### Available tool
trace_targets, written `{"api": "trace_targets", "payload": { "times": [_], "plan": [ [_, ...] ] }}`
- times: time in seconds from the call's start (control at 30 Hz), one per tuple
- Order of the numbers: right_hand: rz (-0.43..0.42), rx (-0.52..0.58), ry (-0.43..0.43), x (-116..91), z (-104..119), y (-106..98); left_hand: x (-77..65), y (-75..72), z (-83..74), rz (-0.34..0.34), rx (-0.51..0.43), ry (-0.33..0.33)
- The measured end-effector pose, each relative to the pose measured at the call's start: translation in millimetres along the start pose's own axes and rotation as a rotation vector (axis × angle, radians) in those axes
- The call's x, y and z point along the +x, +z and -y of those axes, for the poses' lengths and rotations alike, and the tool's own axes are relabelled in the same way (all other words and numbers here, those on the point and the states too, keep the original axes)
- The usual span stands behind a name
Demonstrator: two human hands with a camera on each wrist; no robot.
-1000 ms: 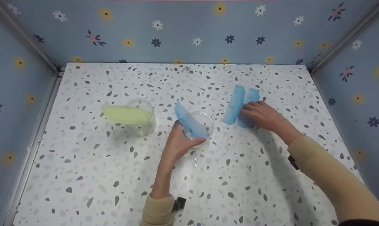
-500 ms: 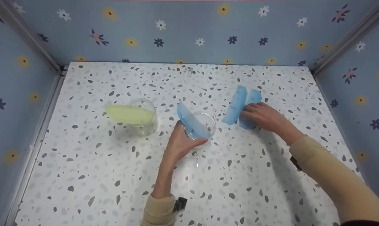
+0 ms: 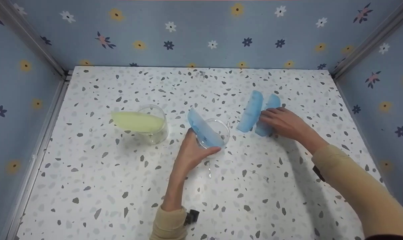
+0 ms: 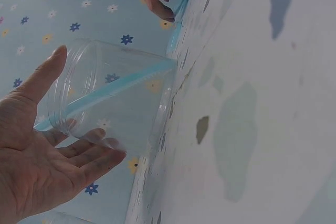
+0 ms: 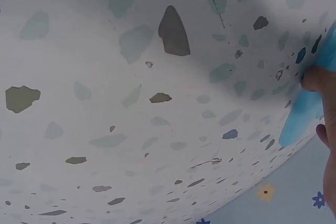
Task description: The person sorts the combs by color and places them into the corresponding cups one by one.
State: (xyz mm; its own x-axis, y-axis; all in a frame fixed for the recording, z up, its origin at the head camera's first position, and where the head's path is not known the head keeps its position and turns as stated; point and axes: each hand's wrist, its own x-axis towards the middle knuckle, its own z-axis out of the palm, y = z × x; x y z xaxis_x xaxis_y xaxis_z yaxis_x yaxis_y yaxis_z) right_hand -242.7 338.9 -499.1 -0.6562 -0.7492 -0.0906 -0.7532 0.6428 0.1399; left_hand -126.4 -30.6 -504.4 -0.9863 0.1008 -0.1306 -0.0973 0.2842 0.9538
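Observation:
My left hand (image 3: 191, 151) grips a clear plastic cup (image 4: 94, 56), thumb on one side and fingers round the other. A translucent blue comb (image 3: 205, 130) leans inside that cup, one end sticking out past the rim; fine teeth show along its edge in the left wrist view. To the right, my right hand (image 3: 285, 123) pinches another blue comb (image 5: 304, 114) on the table, covering its middle. Just left of it lies a third blue comb (image 3: 250, 111), flat and nearly parallel.
A second clear cup (image 3: 159, 135) stands to the left with a pale yellow comb (image 3: 134, 121) leaning out of it. The speckled white tabletop (image 3: 121, 183) is bounded by flowered blue panels (image 3: 188, 33) at the back and both sides.
My right hand has shifted slightly to the right, and the comb under it has moved a little with it, widening the gap to its neighbour. The left hand stays on the cup.

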Motion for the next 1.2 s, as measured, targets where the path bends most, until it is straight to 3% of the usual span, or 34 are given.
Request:
{"api": "trace_targets", "payload": {
  "times": [0.47, 0.67, 0.87, 1.2],
  "plan": [
    [-0.116, 0.096, 0.085, -11.6, -6.7, -0.9, 1.9, 0.2, 0.9, 0.010, 0.016, -0.010],
    [-0.184, 0.164, 0.189, -15.0, -3.6, -5.1, 2.6, 0.6, 0.7, 0.011, 0.016, -0.010],
    [-0.316, 0.258, 0.276, -11.3, 3.1, -15.3, 0.2, -0.3, -0.1, 0.006, 0.020, -0.028],
    [-0.457, 0.461, 0.474, -2.3, 12.9, -33.5, 0.4, 0.5, -0.3, 0.013, -0.003, -0.023]
  ]
}}
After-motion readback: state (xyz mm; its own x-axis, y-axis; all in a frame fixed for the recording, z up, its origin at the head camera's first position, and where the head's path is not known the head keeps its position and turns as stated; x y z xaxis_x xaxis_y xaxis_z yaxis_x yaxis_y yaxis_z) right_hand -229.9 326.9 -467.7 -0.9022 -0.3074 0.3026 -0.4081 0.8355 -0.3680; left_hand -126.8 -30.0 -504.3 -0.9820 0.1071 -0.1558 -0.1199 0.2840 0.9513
